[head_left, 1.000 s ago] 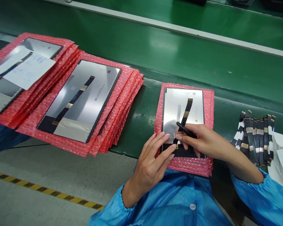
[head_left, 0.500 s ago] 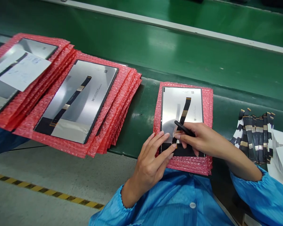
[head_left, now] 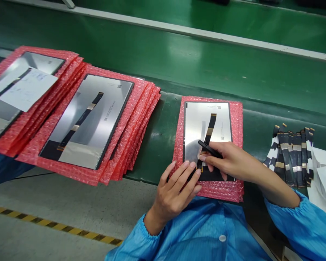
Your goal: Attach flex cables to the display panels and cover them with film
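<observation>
Right hand (head_left: 228,161) gripping black tool (head_left: 208,148), left hand (head_left: 176,186) open, fingertips on silvery display panel (head_left: 203,134), black flex ribbon (head_left: 209,127)

Glossy, mirror-like metal back on the display panel (head_left: 206,125), bubbly pink plastic wrap (head_left: 237,119) beneath, smooth shiny green conveyor belt (head_left: 179,61), matt white paper slip (head_left: 27,88), blue cloth sleeve (head_left: 306,224)

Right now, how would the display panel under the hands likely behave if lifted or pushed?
The panel looks thin, flat and rigid, so probably stiff but fragile. Its glossy metal back suggests it may be slippery to the fingers. It lies on bubble wrap, which likely resists sliding. The ribbon cable on it looks floppy.
</observation>
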`<move>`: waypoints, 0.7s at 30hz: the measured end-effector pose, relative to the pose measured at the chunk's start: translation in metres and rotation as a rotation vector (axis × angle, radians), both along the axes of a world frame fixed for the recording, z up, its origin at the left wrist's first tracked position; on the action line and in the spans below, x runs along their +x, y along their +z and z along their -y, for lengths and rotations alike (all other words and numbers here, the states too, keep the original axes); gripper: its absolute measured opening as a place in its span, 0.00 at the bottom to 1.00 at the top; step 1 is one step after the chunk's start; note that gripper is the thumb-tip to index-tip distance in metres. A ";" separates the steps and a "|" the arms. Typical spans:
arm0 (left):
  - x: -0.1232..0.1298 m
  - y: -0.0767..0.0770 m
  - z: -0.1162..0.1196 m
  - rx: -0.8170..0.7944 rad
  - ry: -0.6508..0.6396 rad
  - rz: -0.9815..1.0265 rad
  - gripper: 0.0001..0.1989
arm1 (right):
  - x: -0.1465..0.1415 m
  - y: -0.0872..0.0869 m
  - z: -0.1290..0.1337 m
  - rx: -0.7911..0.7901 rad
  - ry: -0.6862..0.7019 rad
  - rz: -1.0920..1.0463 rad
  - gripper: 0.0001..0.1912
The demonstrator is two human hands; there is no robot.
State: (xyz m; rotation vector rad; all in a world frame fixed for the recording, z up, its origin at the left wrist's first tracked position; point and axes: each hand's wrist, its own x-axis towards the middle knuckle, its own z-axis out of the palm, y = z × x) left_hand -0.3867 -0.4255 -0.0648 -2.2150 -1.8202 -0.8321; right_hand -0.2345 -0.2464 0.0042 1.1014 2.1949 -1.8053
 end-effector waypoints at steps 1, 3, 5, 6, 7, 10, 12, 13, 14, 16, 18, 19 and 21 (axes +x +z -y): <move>0.001 0.000 0.000 -0.002 0.008 -0.006 0.19 | 0.000 0.000 0.000 0.006 0.005 -0.001 0.10; 0.005 -0.001 0.001 -0.011 0.034 -0.013 0.21 | 0.000 0.000 0.000 0.019 0.017 0.004 0.10; 0.010 -0.001 0.003 -0.023 0.067 -0.013 0.21 | 0.000 0.001 0.000 0.030 0.023 0.003 0.10; 0.013 -0.002 0.004 -0.030 0.084 -0.010 0.21 | 0.000 0.002 0.000 0.034 0.022 -0.002 0.10; 0.016 -0.002 0.005 -0.036 0.100 -0.006 0.21 | 0.000 0.002 0.001 0.037 0.018 -0.010 0.10; 0.024 -0.003 0.006 -0.054 0.138 0.008 0.21 | 0.000 0.004 0.001 0.043 0.010 -0.043 0.08; 0.027 -0.003 0.007 -0.063 0.153 0.023 0.21 | 0.000 0.004 0.001 0.042 0.000 -0.056 0.08; 0.028 -0.004 0.007 -0.064 0.158 0.030 0.21 | 0.001 0.004 0.001 0.039 -0.010 -0.061 0.08; 0.028 -0.004 0.007 -0.065 0.162 0.034 0.21 | 0.001 0.003 0.001 0.034 -0.022 -0.069 0.07; 0.029 -0.004 0.007 -0.065 0.170 0.031 0.21 | 0.002 0.002 0.001 0.019 -0.056 -0.093 0.07; 0.030 -0.004 0.007 -0.067 0.178 0.022 0.21 | 0.003 0.001 0.002 0.010 -0.095 -0.112 0.06; 0.030 -0.004 0.006 -0.068 0.181 0.019 0.21 | 0.003 0.000 0.002 0.009 -0.112 -0.114 0.06; 0.031 -0.005 0.006 -0.069 0.184 0.015 0.22 | 0.004 -0.002 0.003 0.010 -0.134 -0.105 0.08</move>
